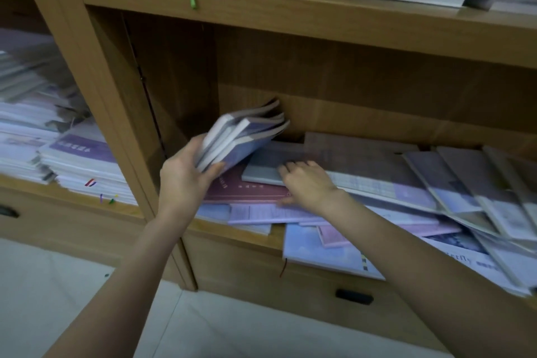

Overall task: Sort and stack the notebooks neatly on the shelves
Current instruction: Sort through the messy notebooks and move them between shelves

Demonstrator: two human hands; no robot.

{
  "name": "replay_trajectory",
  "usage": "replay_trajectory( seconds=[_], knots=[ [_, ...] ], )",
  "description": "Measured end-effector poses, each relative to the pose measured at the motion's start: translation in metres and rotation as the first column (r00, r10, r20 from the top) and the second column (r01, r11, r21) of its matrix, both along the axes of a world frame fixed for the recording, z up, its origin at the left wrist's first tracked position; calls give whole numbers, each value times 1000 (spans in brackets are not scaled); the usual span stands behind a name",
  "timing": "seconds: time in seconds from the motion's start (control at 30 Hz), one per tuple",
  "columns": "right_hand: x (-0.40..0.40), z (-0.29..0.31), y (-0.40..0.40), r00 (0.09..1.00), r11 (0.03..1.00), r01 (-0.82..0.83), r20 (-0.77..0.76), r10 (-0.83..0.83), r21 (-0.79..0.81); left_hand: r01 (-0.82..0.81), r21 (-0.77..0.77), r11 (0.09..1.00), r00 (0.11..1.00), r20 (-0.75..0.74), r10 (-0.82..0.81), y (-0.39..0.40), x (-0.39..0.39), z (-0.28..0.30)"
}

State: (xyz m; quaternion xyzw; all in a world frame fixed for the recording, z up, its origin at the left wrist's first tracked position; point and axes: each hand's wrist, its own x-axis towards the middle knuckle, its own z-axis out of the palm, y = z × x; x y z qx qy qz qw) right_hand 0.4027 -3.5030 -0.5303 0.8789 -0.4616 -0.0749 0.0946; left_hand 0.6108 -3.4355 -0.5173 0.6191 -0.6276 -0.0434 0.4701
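The left hand (pixel 186 174) grips a tilted bundle of notebooks (pixel 241 136), long axis toward 2 o'clock. The right hand (pixel 308 183), fingers curled, rests on a grey notebook (pixel 267 167) lying at the bundle's 4 o'clock, so it is nearer.

No text legible: print on notebook covers (pixel 252 186) and booklet (pixel 476 263) too blurred.

head camera looks forward and down, close to the wooden shelf (pixel 290 13)
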Motion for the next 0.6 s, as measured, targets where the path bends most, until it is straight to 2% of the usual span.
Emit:
replay_trajectory(
  seconds=[0.1,0.23,0.4,0.5,0.6],
  knots=[
    [6,-3,-14,997,993,73,-37,-70,91,-36,32,999,999,-30,37,-4,4,4],
    [3,-4,-15,997,998,21,-78,-17,63,-35,61,998,999,-24,36,-6,6,2],
    [-10,21,-24,994,949,100,-63,-85,300,-11,70,997,1000,-22,13,-7,8,-1],
    [-1,24,-22,982,957,121,-170,-77,264,-13,63,998,1000,-17,14,-7,8,-2],
    [17,14,-15,961,984,109,-268,-68,141,-7,68,998,1000,-5,8,-6,8,-1]
  ],
)
